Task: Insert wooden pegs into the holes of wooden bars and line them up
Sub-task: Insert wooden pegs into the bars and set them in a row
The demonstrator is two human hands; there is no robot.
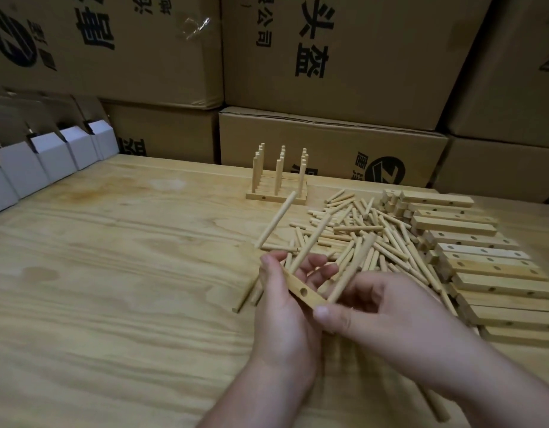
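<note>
Low in the frame, the left hand (282,304) grips a wooden bar (301,291) with pegs standing in it. The right hand (381,307) pinches one peg (349,273) at the bar's end hole. Loose pegs (359,230) lie at one o'clock, spare bars (471,242) at three, finished bars (278,180) at twelve.

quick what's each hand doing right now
left hand: grips the wooden bar
right hand: pinches a peg at the bar's end

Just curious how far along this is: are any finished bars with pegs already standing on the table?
Yes, a row of finished bars stands at the table's far side, pegs upright.
</note>
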